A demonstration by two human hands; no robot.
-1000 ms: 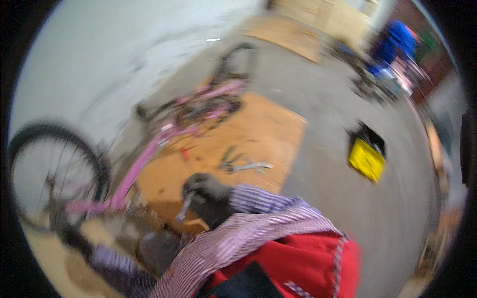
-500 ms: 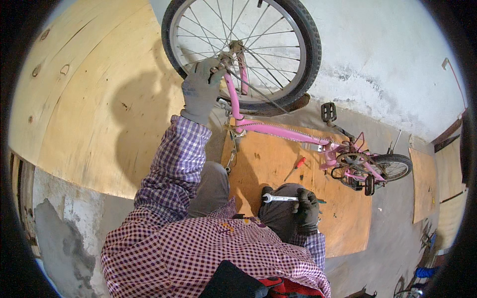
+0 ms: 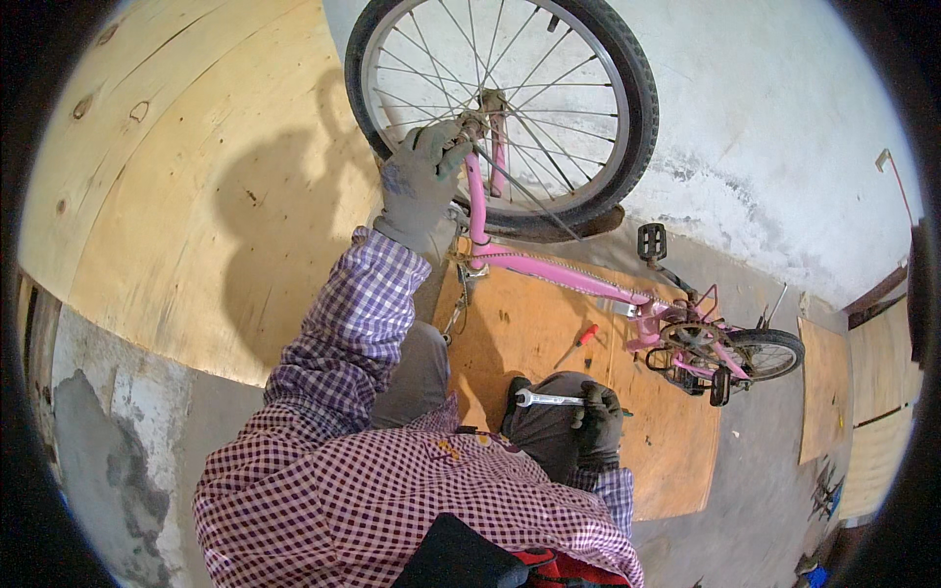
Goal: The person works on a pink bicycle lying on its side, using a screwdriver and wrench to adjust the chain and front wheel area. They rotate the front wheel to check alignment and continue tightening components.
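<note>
A pink bicycle (image 3: 549, 271) is upside down, its spoked front wheel (image 3: 642, 108) raised close in front of me. At the end of that wheel's axle, my left hand (image 3: 420, 176), in a grey glove, has its fingers closed around the axle nut (image 3: 470, 124) beside the fork leg (image 3: 476, 196). The fingers partly hide the nut. Lower down, my gloved right hand (image 3: 598, 423) rests over my knee, wrapped around a silver wrench (image 3: 549, 399). The wrench's open jaw points left.
An orange-brown board (image 3: 676, 461) lies on the floor under the bicycle, with a red-handled screwdriver (image 3: 586, 335) on it. A pale plywood panel (image 3: 176, 196) stands at the left, and a white wall (image 3: 765, 127) rises behind. The rear wheel (image 3: 769, 353) is far right.
The wheel and bicycle front appear slightly farther right and lower, with my left hand still at the axle. My right hand keeps the wrench over my knee.
</note>
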